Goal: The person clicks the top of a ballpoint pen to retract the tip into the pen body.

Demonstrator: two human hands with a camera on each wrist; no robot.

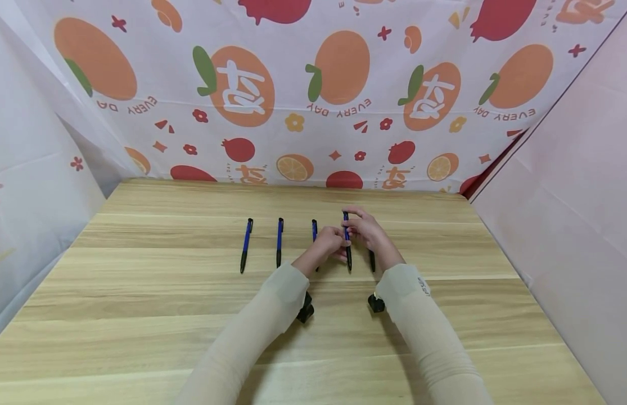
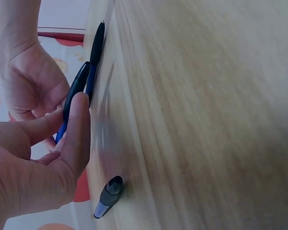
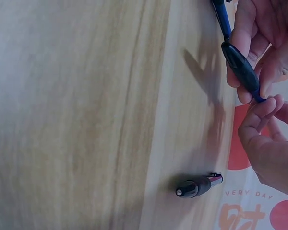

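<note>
Both hands hold one blue and black pen (image 1: 348, 250) just over the wooden table, its dark tip toward the person. My left hand (image 1: 330, 241) pinches it between thumb and fingers; in the left wrist view the dark end of the pen (image 2: 78, 86) sticks out past these fingers. My right hand (image 1: 368, 229) grips the clip end from the right. In the right wrist view, the fingertips of the right hand (image 3: 273, 139) meet the pen (image 3: 241, 67) at its blue part. Another pen (image 1: 315, 228) lies partly behind the left hand, and one more pen (image 1: 372, 261) is mostly hidden under the right.
Two similar pens, a left one (image 1: 246, 244) and a second one (image 1: 280, 242), lie roughly parallel on the wooden table (image 1: 166, 315). A fruit-print cloth (image 1: 293, 152) hangs along the back edge, and pale cloth (image 1: 561, 197) stands at the right side.
</note>
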